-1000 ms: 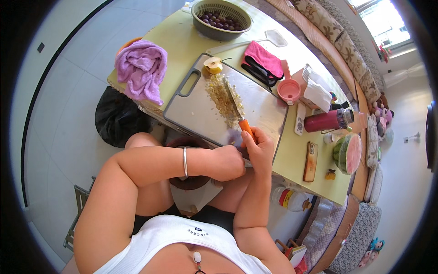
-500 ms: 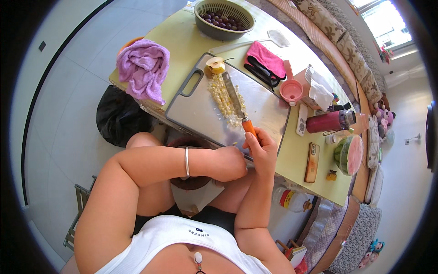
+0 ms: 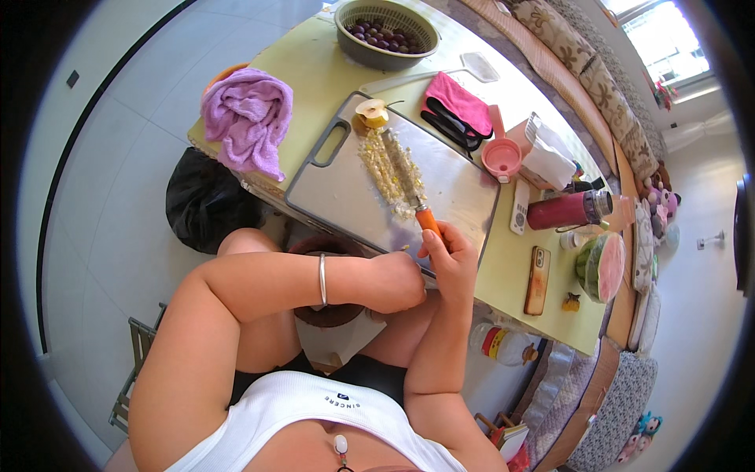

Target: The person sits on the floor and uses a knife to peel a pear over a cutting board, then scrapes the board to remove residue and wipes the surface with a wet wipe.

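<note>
My right hand point(image 3: 450, 253) is closed around the orange handle point(image 3: 426, 220) of a knife. The knife's blade point(image 3: 403, 169) lies over a strip of finely chopped pale yellow pieces point(image 3: 379, 171) on a metal cutting board point(image 3: 330, 193) with a grey rim. At the strip's far end sits a cut piece of pear point(image 3: 372, 113) with its stem, pale flesh showing. My left hand point(image 3: 399, 283), below a silver bangle, is curled at the board's near edge beside my right hand. Its fingers are mostly hidden, and anything in them is out of sight.
A basket of dark round fruit point(image 3: 346, 39) stands at the far side; a purple towel point(image 3: 248, 122) lies left. Right of the board are a pink cloth point(image 3: 460, 102), pink cup point(image 3: 502, 156), tissue box point(image 3: 543, 157), flask point(image 3: 562, 210), phone point(image 3: 538, 281) and cut watermelon point(image 3: 602, 267).
The knife has shifted slightly left, and its blade sits at a slightly different angle over the chopped pieces. My left hand stays in place.
</note>
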{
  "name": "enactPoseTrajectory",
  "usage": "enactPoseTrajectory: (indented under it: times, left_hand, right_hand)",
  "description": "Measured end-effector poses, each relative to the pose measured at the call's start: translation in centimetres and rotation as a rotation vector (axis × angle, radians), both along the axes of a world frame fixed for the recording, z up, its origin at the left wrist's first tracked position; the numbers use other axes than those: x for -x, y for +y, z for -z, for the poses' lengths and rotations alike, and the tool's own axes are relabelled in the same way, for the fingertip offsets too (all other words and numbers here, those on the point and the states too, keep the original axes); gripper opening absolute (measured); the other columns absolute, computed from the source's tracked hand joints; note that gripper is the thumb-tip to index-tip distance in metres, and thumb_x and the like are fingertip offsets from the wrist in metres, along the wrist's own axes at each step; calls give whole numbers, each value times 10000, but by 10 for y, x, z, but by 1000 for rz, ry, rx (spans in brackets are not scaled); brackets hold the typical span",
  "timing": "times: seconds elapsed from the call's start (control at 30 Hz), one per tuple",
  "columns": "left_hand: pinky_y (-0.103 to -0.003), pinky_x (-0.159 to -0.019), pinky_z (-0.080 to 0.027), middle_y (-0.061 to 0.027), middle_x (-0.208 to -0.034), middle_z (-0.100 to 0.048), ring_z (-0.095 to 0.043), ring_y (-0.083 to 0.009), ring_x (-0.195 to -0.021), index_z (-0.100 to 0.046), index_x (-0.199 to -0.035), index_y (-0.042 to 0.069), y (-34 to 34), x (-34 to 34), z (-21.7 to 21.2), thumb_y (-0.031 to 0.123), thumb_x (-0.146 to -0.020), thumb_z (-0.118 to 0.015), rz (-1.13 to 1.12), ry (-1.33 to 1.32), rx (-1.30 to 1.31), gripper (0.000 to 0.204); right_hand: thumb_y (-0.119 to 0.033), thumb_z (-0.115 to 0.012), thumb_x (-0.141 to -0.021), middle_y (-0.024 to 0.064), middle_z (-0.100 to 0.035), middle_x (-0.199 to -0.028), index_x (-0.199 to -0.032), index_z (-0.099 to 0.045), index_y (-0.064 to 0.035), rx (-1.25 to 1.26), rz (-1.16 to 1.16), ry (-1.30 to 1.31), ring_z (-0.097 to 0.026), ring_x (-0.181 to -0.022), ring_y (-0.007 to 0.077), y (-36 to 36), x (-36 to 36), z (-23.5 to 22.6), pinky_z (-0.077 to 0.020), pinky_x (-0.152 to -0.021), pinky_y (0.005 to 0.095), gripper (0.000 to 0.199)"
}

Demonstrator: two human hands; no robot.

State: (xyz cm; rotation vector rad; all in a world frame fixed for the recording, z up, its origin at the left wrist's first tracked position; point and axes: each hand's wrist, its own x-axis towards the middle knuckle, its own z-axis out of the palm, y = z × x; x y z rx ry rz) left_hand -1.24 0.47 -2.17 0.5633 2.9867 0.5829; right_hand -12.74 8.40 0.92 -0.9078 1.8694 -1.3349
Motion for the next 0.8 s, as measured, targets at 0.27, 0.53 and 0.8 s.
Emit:
enactPoseTrajectory:
  times: [0.27, 0.53, 0.8]
  left_hand:
    - [-385, -542, -478, -72, -630, -635, -630, -257, -634, -637, -617, 104, 1, 0, 11, 164, -702, -635, -15, 133, -21, 104]
    - [-390, -537, -480, -75, -643, -641, -636, -260, -638, -635, -628, 100, 0, -2, 4, 162, -707, -636, -17, 104, 1, 100]
    - [-388, -579, -493, -65, -668, -648, -646, -263, -675, -644, -674, 90, 1, 0, 4, 158, -736, -622, -23, 37, 2, 95]
  right_hand:
    - [-158, -648, -904, -16, -578, -673, -1032, -650, 17, -95, -9, 52, -508, -587, 46, -3, 3, 5, -392, -521, 214, 218]
    - [-140, -648, -901, -18, -582, -688, -1032, -647, 26, -41, 11, 14, -517, -606, 48, -3, 0, 2, -399, -541, 203, 212]
    - [-126, -638, -905, -17, -588, -706, -1035, -642, 31, 39, 24, -32, -523, -624, 50, 0, 5, 5, -384, -543, 203, 204]
